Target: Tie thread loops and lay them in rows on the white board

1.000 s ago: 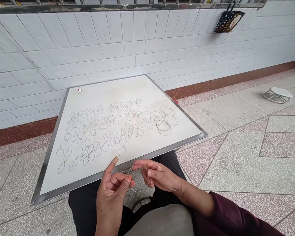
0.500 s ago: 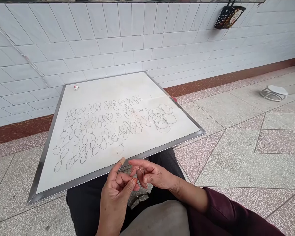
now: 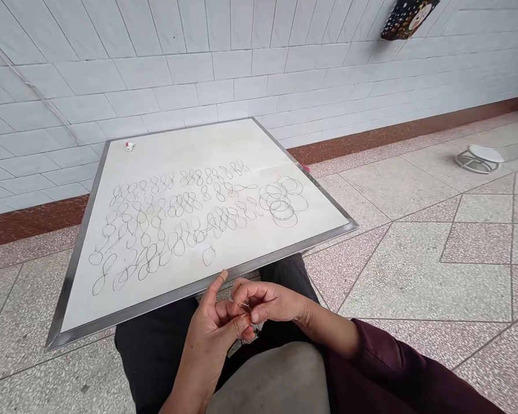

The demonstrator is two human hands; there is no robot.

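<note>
Over my lap, just off the near edge of the white table [image 3: 293,247], my two hands meet at the fingertips. My left hand [image 3: 218,319] pinches a thin wire loop [image 3: 244,306] between thumb and curled fingers, its taped index finger pointing out toward the table edge. From the right, my right hand [image 3: 270,302] closes thumb and fingers on the same wire. Much of the wire is hidden by the fingers. A single small wire ring [image 3: 209,256] lies on the table near the edge.
Rows of wire twisted into figure-eights [image 3: 179,244] cover the table's middle. Overlapping round wire rings [image 3: 280,210] lie at its right. A small white-and-red object [image 3: 130,146] sits at the far left corner. A white stool [image 3: 479,158] stands on the floor; a dark bag [image 3: 408,20] hangs on the wall.
My right hand has come in closer to my left, its extended index finger now curled in on the wire. The view has shifted slightly.
</note>
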